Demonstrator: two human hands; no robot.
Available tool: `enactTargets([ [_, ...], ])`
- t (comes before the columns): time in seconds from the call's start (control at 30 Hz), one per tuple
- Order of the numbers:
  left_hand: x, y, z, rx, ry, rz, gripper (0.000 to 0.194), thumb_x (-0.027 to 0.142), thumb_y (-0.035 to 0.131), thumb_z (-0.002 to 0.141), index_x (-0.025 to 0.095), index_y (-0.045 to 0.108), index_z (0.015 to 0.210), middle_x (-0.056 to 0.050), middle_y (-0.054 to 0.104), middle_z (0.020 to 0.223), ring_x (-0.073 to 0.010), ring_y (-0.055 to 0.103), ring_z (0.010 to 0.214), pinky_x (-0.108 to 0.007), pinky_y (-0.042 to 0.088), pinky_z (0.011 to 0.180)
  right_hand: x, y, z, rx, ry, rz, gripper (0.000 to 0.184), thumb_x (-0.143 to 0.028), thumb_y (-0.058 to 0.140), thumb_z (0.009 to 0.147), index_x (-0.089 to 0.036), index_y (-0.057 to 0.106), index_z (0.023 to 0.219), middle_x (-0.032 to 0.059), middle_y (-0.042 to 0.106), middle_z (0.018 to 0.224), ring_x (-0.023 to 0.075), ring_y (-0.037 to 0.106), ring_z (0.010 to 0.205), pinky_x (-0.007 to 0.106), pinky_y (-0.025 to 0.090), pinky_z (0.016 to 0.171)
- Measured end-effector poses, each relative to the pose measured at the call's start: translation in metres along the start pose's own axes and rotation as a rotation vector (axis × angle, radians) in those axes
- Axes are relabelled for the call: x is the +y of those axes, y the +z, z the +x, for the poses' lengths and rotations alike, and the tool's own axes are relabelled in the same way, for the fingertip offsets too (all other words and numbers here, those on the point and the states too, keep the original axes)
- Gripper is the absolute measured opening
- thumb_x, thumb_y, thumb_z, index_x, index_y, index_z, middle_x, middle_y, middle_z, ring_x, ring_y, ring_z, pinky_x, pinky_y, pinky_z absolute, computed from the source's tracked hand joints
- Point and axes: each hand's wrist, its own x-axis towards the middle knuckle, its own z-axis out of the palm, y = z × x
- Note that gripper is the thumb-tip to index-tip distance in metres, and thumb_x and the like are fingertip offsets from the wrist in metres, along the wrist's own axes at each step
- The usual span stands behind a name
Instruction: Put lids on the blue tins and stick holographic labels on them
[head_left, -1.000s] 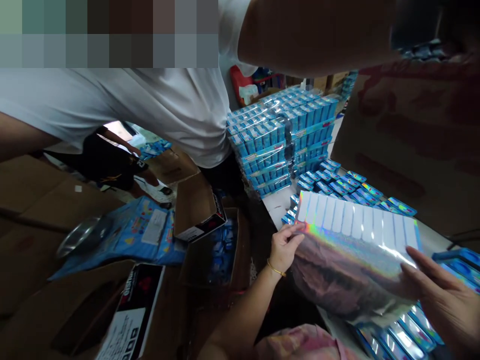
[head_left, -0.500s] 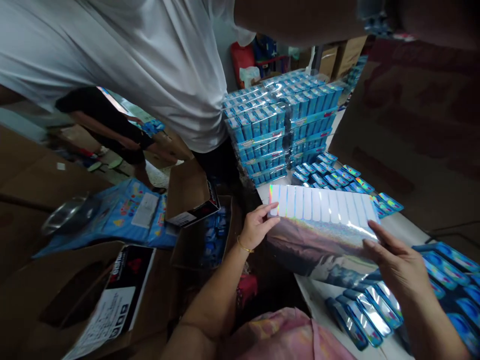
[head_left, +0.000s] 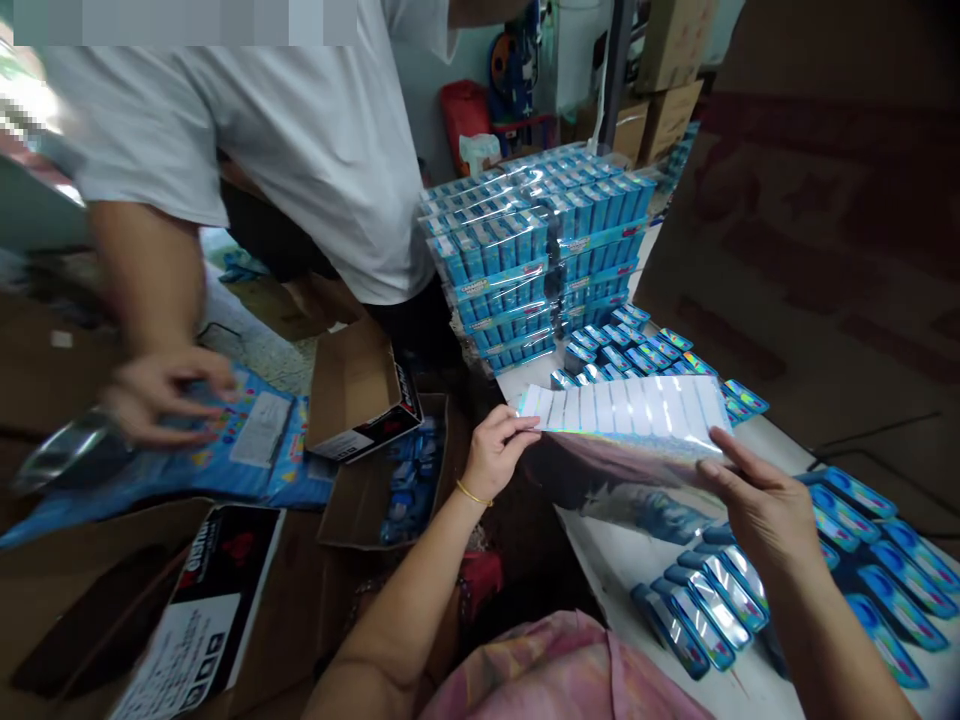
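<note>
A shiny sticker sheet (head_left: 626, 412) with a row of white strips is stretched between my two hands over the table. My left hand (head_left: 496, 452) pinches its left edge between thumb and fingers; a gold bangle circles that wrist. At the right edge, my right hand (head_left: 765, 500) grips the sheet between thumb and fingers. Below the sheet, a row of blue packs (head_left: 701, 610) leans together on the white table (head_left: 600, 590). More blue packs (head_left: 877, 570) lie right of my right hand, and several others (head_left: 645, 345) sit behind the sheet.
Wrapped blue boxes (head_left: 540, 250) stand stacked at the back. A person in a white shirt (head_left: 322, 150) stands left, one hand (head_left: 165, 400) over a metal bowl (head_left: 75, 450) and blue plastic bag (head_left: 259, 480). Open cartons (head_left: 352, 390) stand on the left.
The co-worker's torso has shifted, and their hand now appears over the bowl. My hands still hold the sticker sheet, which now bends more. The view has shifted slightly.
</note>
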Motion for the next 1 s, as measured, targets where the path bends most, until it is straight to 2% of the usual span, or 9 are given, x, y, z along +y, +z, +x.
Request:
enactTargets([
  [0.1, 0.004, -0.001, 0.001, 0.046, 0.045, 0.091, 0.01, 0.021, 0.06, 0.073, 0.02, 0.068, 0.078, -0.002, 0.051, 0.079, -0.0112, 0.051, 0.075, -0.025, 0.043, 0.068, 0.005, -0.01, 0.001, -0.004, -0.16, -0.165, 0.046, -0.041, 0.065, 0.065, -0.019, 0.061, 0.106, 0.0046, 0.064, 0.084, 0.0203, 0.06, 0.079, 0.035, 0.05, 0.074],
  [0.23, 0.017, -0.003, 0.003, 0.082, 0.084, 0.192, 0.01, 0.02, 0.057, 0.075, 0.019, 0.066, 0.073, -0.005, 0.055, 0.091, -0.0132, 0.051, 0.082, -0.031, 0.042, 0.076, -0.013, -0.011, -0.013, 0.144, -0.665, -0.561, 0.038, -0.04, 0.057, 0.074, -0.024, 0.059, 0.108, 0.0084, 0.054, 0.114, 0.0257, 0.051, 0.103, 0.044, 0.039, 0.09],
  [0.3, 0.031, -0.003, 0.004, -0.006, 0.13, 0.204, 0.01, 0.02, 0.055, 0.076, 0.02, 0.065, 0.072, -0.004, 0.061, 0.089, -0.0152, 0.053, 0.086, -0.034, 0.041, 0.081, -0.031, 0.002, -0.025, 0.023, -0.899, -0.686, 0.04, -0.038, 0.055, 0.076, -0.023, 0.055, 0.114, 0.01, 0.047, 0.124, 0.0263, 0.044, 0.112, 0.044, 0.037, 0.092],
  [0.4, 0.056, -0.002, 0.004, -0.165, 0.22, 0.156, 0.011, 0.019, 0.054, 0.077, 0.02, 0.065, 0.076, -0.003, 0.066, 0.081, -0.0156, 0.057, 0.084, -0.034, 0.042, 0.081, -0.053, 0.029, -0.04, -0.363, -1.05, -0.777, 0.036, -0.032, 0.052, 0.08, -0.022, 0.053, 0.114, 0.0099, 0.053, 0.119, 0.0222, 0.048, 0.109, 0.039, 0.039, 0.09],
  [0.5, 0.074, -0.003, 0.005, -0.227, 0.217, 0.075, 0.012, 0.019, 0.053, 0.077, 0.018, 0.065, 0.079, -0.002, 0.068, 0.076, -0.0128, 0.06, 0.073, -0.026, 0.046, 0.07, -0.061, 0.036, -0.043, -0.488, -0.932, -0.817, 0.022, -0.025, 0.044, 0.084, -0.022, 0.06, 0.1, 0.0052, 0.066, 0.091, 0.0151, 0.06, 0.084, 0.026, 0.045, 0.075],
  [0.57, 0.079, -0.003, 0.007, -0.229, 0.154, 0.034, 0.012, 0.02, 0.054, 0.076, 0.018, 0.066, 0.076, -0.001, 0.068, 0.071, -0.0114, 0.061, 0.065, -0.022, 0.046, 0.062, -0.061, 0.021, -0.042, -0.483, -0.808, -0.85, 0.022, -0.025, 0.043, 0.085, -0.022, 0.064, 0.087, 0.0025, 0.067, 0.076, 0.0128, 0.061, 0.07, 0.021, 0.044, 0.064],
  [0.77, 0.08, 0.013, 0.012, -0.158, -0.06, -0.168, 0.01, 0.025, 0.061, 0.069, 0.018, 0.067, 0.07, -0.001, 0.067, 0.067, -0.0127, 0.059, 0.061, -0.022, 0.046, 0.06, -0.051, -0.078, -0.053, -0.459, -0.47, -0.782, 0.027, -0.04, 0.046, 0.081, -0.022, 0.066, 0.079, 0.0004, 0.066, 0.066, 0.0122, 0.059, 0.059, 0.019, 0.042, 0.054],
  [0.87, 0.084, 0.039, 0.008, -0.246, -0.164, -0.307, 0.014, 0.029, 0.063, 0.066, 0.017, 0.067, 0.069, -0.002, 0.066, 0.066, -0.0131, 0.057, 0.062, -0.024, 0.045, 0.059, -0.041, -0.125, -0.074, -0.367, -0.288, -0.686, 0.034, -0.049, 0.049, 0.076, -0.021, 0.067, 0.076, 0.002, 0.066, 0.067, 0.0147, 0.059, 0.061, 0.022, 0.045, 0.055],
  [1.0, 0.096, 0.087, -0.014, -0.416, -0.361, -0.531, 0.02, 0.034, 0.065, 0.063, 0.014, 0.066, 0.067, 0.0, 0.06, 0.056, -0.0085, 0.05, 0.051, -0.02, 0.04, 0.05, -0.024, -0.178, -0.108, -0.175, -0.112, -0.57, 0.039, -0.055, 0.053, 0.071, -0.018, 0.067, 0.07, 0.0031, 0.065, 0.065, 0.0151, 0.058, 0.059, 0.023, 0.047, 0.055],
])
